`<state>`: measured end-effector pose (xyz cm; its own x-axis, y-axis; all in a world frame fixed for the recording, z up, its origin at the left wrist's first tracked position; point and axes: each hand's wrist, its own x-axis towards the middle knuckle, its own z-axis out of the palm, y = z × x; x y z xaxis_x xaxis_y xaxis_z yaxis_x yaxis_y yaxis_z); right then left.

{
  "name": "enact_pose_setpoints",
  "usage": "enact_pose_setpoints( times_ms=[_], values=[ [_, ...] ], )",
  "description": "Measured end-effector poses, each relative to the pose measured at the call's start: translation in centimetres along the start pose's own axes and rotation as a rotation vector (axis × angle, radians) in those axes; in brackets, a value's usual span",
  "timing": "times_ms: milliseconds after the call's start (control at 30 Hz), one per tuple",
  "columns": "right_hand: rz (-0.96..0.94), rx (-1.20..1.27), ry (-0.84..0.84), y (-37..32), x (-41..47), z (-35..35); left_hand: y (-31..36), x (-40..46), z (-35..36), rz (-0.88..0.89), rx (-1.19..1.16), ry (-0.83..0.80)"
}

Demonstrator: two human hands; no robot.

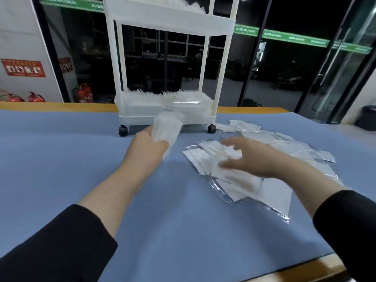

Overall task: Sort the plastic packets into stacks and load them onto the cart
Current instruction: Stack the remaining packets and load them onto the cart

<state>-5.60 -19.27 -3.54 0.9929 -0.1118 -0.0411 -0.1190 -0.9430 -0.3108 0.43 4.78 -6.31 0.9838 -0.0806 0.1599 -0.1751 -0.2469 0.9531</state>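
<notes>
A white wheeled cart (166, 119) stands on the blue table cover, its bottom tray filled with upright rows of clear plastic packets (154, 98). My left hand (147, 148) grips a blurred stack of packets (167, 127) just in front of the cart's bottom tray. My right hand (250, 157) hovers with spread fingers over a loose pile of white packets (240, 180) on the table at the right; whether it touches them is unclear. More packets (242, 126) lie scattered beside the cart's right wheel.
The blue cover (61, 159) spreads over a wooden table whose edge (305, 269) shows at the front right. Glass walls and dark rooms lie behind the cart. Red fire extinguishers (84, 92) stand at the back left. A dark bin (367, 117) sits at far right.
</notes>
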Motion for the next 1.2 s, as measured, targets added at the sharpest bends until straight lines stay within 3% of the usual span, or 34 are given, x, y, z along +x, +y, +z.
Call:
enact_pose_setpoints(
  times_ms=[100, 200, 367, 500, 600, 700, 800, 1067, 1200],
  values=[
    [0.049, -0.205, -0.226, 1.1, -0.8, 0.7, -0.7, 0.0, 0.8, -0.011, 0.084, -0.11],
    [0.047, -0.143, -0.107, 1.3, -0.8, 1.0, -1.1, 0.3, 1.0, 0.007, 0.069, -0.103],
    [-0.042, -0.298, 0.018, 1.6, -0.2, 2.1, -1.2, 0.4, 0.8, -0.022, -0.071, -0.032],
    [-0.011, -0.059, 0.27, 2.2, 0.3, 2.2, -1.3, 0.5, 0.8, -0.122, -0.258, -0.04],
    [0.006, 0.055, 0.345, 2.1, 0.4, 1.8, -1.5, 0.6, 0.8, -0.191, -0.336, -0.075],
    [0.016, 0.542, 0.567, 1.1, 0.5, 1.4, -1.3, 0.3, 0.9, -0.244, -0.412, -0.105],
    [0.009, 1.072, 0.454, -1.5, 1.1, 1.5, -1.1, 0.0, 1.3, -0.257, -0.469, -0.159],
    [-0.015, 1.067, 0.456, -8.0, 1.9, 6.2, -0.7, -0.8, 2.3, -0.204, -0.584, -0.275],
    [0.036, 1.059, 0.366, -8.5, 1.1, 6.6, -0.7, -0.7, 2.2, -0.189, -0.634, -0.161]
  ],
)
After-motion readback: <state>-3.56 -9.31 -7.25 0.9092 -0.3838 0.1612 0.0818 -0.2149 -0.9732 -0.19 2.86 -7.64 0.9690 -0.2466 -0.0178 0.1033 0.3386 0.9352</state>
